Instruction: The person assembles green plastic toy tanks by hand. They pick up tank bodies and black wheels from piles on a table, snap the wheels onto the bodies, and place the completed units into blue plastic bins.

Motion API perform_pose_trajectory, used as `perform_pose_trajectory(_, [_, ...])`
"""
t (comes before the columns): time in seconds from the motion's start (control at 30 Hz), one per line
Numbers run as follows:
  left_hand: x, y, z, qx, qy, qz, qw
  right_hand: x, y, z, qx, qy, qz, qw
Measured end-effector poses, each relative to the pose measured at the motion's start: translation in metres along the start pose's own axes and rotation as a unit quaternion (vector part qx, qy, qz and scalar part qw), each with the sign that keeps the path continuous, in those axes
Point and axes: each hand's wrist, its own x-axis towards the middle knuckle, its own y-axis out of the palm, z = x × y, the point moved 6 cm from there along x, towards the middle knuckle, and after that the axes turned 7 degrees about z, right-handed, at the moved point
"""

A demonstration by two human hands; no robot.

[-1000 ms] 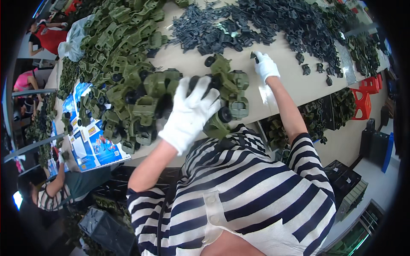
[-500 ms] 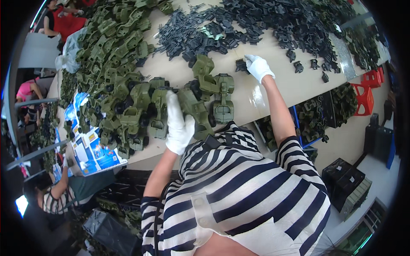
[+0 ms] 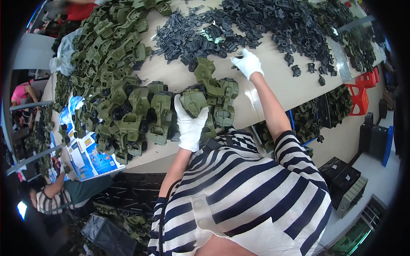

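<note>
My left hand (image 3: pixel 190 127), in a white glove, is closed round an olive-green toy vehicle (image 3: pixel 193 102) at the near side of the table. Its body points up from my fingers and tilts toward me. More green toy vehicles (image 3: pixel 161 117) crowd around that hand, some with black wheels. My right hand (image 3: pixel 248 65), also gloved in white, is closed over the pale tabletop, below the heap of dark grey plastic parts (image 3: pixel 188 36). A small dark piece shows at its fingertips, mostly hidden by the glove.
Green vehicle bodies (image 3: pixel 121 47) pile up at the left, beside blue-and-white printed card (image 3: pixel 92 158). Dark blocky parts (image 3: pixel 296 70) lie loose at the right. Crates of green parts (image 3: pixel 305 115) stand below the table edge, near red stools (image 3: pixel 358 99). A co-worker (image 3: pixel 51 196) sits at lower left.
My left hand has shifted right and now grips a toy vehicle, turned end-up. My right hand has moved slightly left and up, its fingers closing where a dark part lay.
</note>
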Motion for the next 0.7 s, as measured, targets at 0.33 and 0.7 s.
perform_pose_trajectory(0.33, [0.017, -0.016, -0.085, 0.187, 0.199, 0.106, 0.956, -0.097, -0.015, 0.122, 0.442, -0.029, 0.367, 0.818])
perform_pose_trajectory(0.7, [0.004, -0.02, -0.09, -0.331, -0.077, 0.259, 0.904, -0.125, -0.02, 0.149, 0.408, -0.266, 0.357, 0.797])
